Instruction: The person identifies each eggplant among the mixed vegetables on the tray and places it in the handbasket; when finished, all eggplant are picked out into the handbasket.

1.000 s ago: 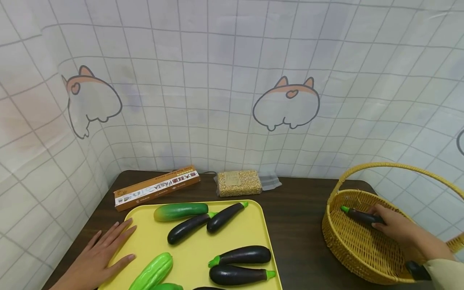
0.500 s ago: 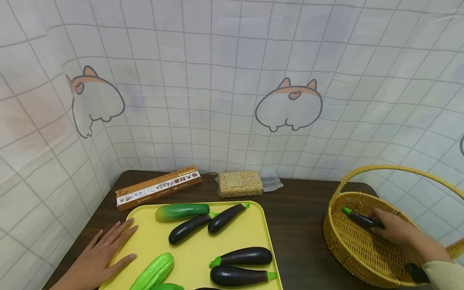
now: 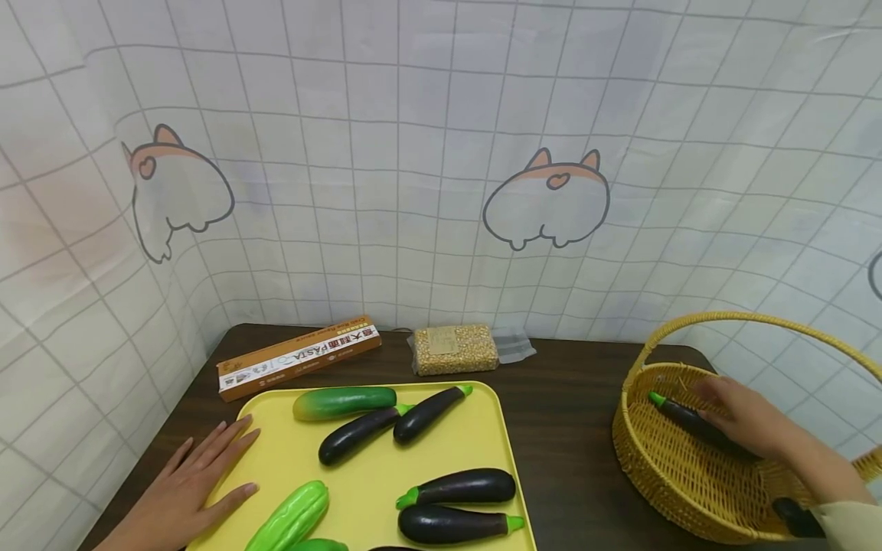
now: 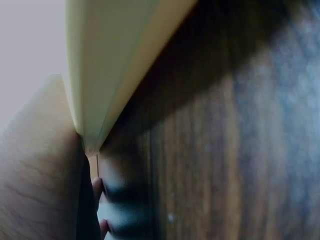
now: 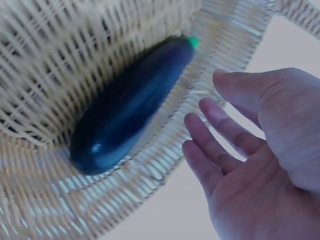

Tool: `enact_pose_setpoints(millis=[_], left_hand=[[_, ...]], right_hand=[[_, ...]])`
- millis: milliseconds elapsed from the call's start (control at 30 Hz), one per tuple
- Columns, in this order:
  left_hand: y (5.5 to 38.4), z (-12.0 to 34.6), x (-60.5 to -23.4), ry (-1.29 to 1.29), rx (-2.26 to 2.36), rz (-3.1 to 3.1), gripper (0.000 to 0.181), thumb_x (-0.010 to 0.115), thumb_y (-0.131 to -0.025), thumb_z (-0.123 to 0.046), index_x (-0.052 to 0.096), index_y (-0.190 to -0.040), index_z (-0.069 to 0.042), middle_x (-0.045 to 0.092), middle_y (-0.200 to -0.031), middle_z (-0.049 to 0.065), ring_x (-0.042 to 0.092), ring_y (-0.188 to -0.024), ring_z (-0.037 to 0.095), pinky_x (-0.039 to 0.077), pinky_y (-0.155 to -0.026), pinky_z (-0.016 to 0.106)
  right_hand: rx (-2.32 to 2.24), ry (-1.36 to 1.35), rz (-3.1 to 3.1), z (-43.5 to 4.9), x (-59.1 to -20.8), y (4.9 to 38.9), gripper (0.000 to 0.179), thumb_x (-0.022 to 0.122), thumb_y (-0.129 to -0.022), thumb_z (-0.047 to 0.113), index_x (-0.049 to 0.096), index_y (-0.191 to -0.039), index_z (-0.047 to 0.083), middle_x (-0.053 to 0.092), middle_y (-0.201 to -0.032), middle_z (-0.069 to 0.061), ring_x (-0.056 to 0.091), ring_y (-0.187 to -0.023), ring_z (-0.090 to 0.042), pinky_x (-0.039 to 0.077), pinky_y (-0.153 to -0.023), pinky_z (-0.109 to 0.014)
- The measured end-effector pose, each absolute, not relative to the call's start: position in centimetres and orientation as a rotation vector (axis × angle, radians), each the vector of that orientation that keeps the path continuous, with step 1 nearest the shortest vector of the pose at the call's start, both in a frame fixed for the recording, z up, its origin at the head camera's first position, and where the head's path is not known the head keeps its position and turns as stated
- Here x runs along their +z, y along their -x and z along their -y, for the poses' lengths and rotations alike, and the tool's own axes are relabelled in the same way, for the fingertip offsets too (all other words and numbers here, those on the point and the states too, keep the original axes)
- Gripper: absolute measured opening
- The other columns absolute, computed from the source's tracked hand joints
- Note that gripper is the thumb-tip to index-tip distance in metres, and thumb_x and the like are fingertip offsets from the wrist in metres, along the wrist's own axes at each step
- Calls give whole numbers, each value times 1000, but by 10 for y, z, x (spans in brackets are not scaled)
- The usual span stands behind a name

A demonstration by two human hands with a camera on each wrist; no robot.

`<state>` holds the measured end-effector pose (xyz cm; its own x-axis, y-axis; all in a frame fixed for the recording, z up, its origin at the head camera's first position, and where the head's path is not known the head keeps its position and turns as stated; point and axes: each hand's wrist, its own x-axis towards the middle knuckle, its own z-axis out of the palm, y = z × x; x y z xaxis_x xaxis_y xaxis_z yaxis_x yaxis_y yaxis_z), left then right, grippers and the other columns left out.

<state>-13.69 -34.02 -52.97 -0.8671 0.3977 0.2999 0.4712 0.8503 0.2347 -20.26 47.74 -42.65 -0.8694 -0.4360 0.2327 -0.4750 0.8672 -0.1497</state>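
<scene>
An eggplant (image 3: 689, 423) with a green stem end lies on the bottom of the yellow wicker basket (image 3: 637, 459), against its wall. Just above it is my right hand (image 3: 744, 421). In the right wrist view the fingers of that hand (image 5: 260, 145) are spread and hold nothing, apart from the eggplant (image 5: 130, 110). My left hand (image 3: 186, 490) lies with straight fingers over the left edge of the yellow tray (image 3: 372, 490). The left wrist view shows the blurred tray edge (image 4: 115, 60) over the dark wooden table (image 4: 210, 165).
On the tray are a cucumber (image 3: 344, 402), a light green ridged gourd (image 3: 289, 516) and several eggplants (image 3: 462, 524). Behind it stand a pasta box (image 3: 299, 356) and a clear bag of corn kernels (image 3: 456, 349). The basket's tall handle (image 3: 744, 317) arches over its opening.
My right hand has let go of the eggplant and risen a little off it; the eggplant stays in the basket. My left hand has kept its place on the tray.
</scene>
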Motion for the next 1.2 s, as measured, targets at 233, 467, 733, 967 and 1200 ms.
enact_pose_setpoints(millis=[233, 467, 733, 967, 1200], left_hand=[[137, 340, -528, 670, -439, 2780, 75, 73, -100, -42, 41, -164, -20, 29, -171, 1, 21, -158, 28, -1, -125, 60], [137, 340, -527, 677, -444, 2768, 75, 74, -100, -41, 41, -164, -20, 29, -171, 1, 19, -158, 25, -1, -125, 61], [140, 342, -530, 680, -441, 2780, 75, 73, -101, -42, 39, -165, -20, 28, -172, 3, 23, -157, 31, -4, -125, 59], [138, 340, -530, 683, -442, 2761, 76, 74, -100, -41, 40, -165, -20, 29, -171, 2, 20, -158, 26, -2, -125, 58], [137, 339, -529, 670, -443, 2767, 74, 74, -100, -41, 42, -164, -21, 30, -171, 1, 20, -158, 23, -2, -125, 58]], right_hand=[[306, -770, 2780, -461, -412, 194, 35, 84, -86, -3, 67, -116, -1, 70, -110, -11, 70, -92, -31, 60, -74, -43], [270, -866, 2662, -432, -393, 184, 39, 90, -82, 7, 70, -115, 13, 71, -110, 2, 69, -95, -17, 59, -78, -42], [318, -869, 2736, -391, -372, 173, 33, 84, -93, 17, 69, -122, 21, 67, -120, 9, 68, -104, -20, 59, -82, -41], [328, -846, 2765, -354, -363, 166, 32, 79, -99, 26, 68, -129, 21, 66, -124, 5, 65, -112, -24, 58, -85, -48], [297, -932, 2725, -317, -367, 174, 36, 80, -98, 24, 67, -131, 18, 65, -124, 3, 66, -109, -20, 58, -85, -45]])
